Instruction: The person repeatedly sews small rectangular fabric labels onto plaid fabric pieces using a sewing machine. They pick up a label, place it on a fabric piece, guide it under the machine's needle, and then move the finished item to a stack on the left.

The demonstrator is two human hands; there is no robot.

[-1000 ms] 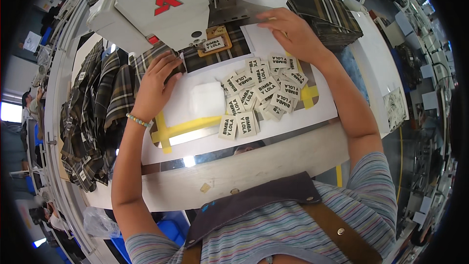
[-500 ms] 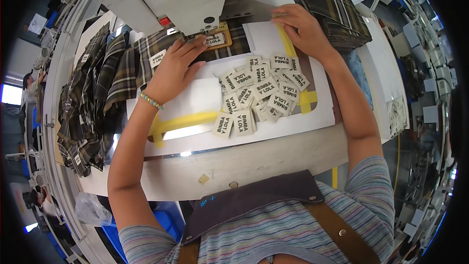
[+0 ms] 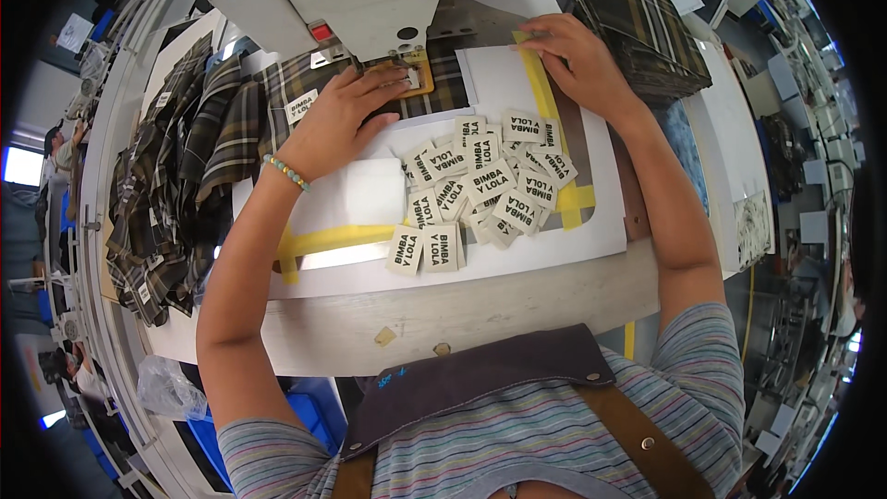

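My left hand (image 3: 344, 120) lies with its fingers stretched out over the orange clamp frame (image 3: 426, 76) under the sewing machine head (image 3: 356, 9). The fingertips partly cover a label (image 3: 412, 79) inside that frame. Beneath lies a plaid fabric piece (image 3: 449, 83), with another white label (image 3: 302, 103) on it left of my hand. My right hand (image 3: 580, 63), fingers apart and bent, rests at the far end of a yellow tape strip (image 3: 540, 83) beside a white sheet. Loose printed labels (image 3: 490, 181) are heaped on the white board (image 3: 554, 254) between my forearms.
Crumpled plaid pieces (image 3: 171, 194) hang at the left. A neat plaid stack (image 3: 647, 28) stands at the far right. A folded white pad (image 3: 374, 189) lies beside the labels. Below the table are a blue bin (image 3: 309, 420) and a clear plastic bag (image 3: 171, 388).
My left fingers have slid further over the framed label, covering more of it. The white board and its labels have shifted slightly left and toward me. The right hand stays at the tape.
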